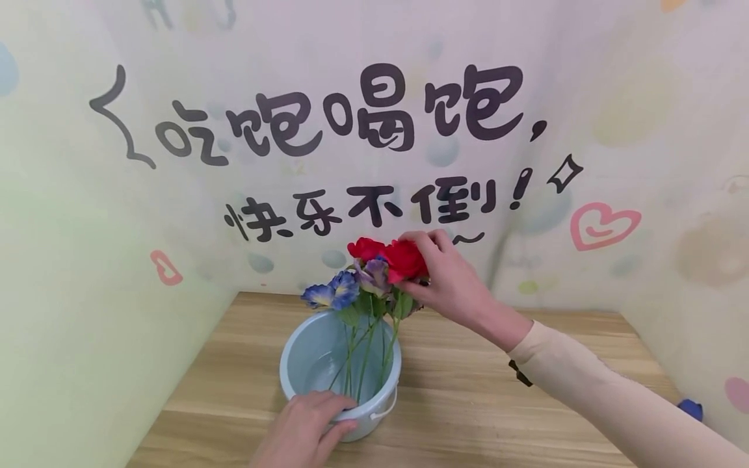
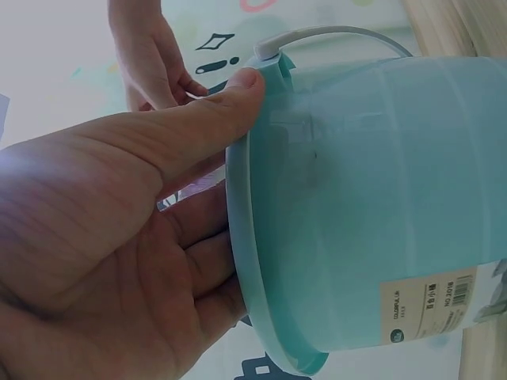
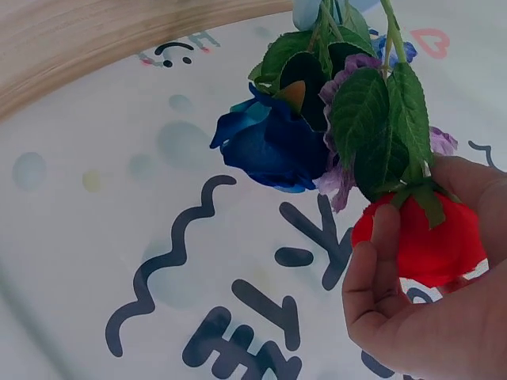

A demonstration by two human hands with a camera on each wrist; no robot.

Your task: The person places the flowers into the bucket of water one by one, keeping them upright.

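A light blue plastic bucket [image 1: 301, 351] stands on the table with several artificial flowers upright in it. My left hand [image 1: 304, 429] grips its near rim, thumb outside and fingers over the inner side; the left wrist view shows the bucket wall [image 2: 356, 182] up close. Above the far right of the bucket, my right hand [image 1: 453, 279] holds a red rose [image 1: 405, 261] by its bloom, thumb and fingers around it. Beside that bloom are another red flower [image 1: 365, 249], a purple flower [image 1: 373, 276] and blue-and-yellow flowers [image 1: 342, 290]. A dark blue rose [image 3: 273, 142] shows in the right wrist view.
The bucket stands on a wood-grain table [image 1: 480, 377]. Behind it rises a pale printed wall [image 1: 374, 39] with black lettering. A small blue object [image 1: 690, 409], partly hidden by the right sleeve, lies at the far right. The bucket's handle [image 1: 386, 406] hangs at its right side.
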